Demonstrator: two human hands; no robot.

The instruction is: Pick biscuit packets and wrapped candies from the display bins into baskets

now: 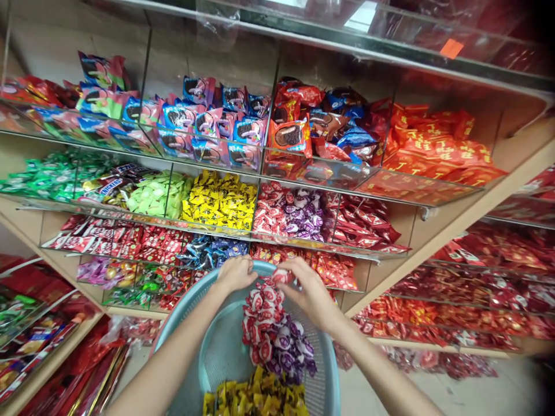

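Observation:
My left hand (236,273) is closed at the far rim of a round teal plastic basket (186,306), gripping it. At the rim's right part, my right hand (310,292) pinches a red-and-white wrapped candy (282,276) between thumb and fingers. Just below it in the basket lies a heap of red-and-white candies (262,318). Purple-and-white candies (290,349) lie against that heap on the right. Yellow-wrapped candies (255,396) fill the near part of the basket. The basket's left side shows bare mesh floor.
Ahead stands a tiered shelf with clear dividers. It holds yellow candies (219,199), red-and-white candies (271,211), purple candies (303,214), and wrapped cookies (249,130) higher up. A clear shelf edge (329,245) runs just beyond my hands. More red sweets (477,289) fill racks at right.

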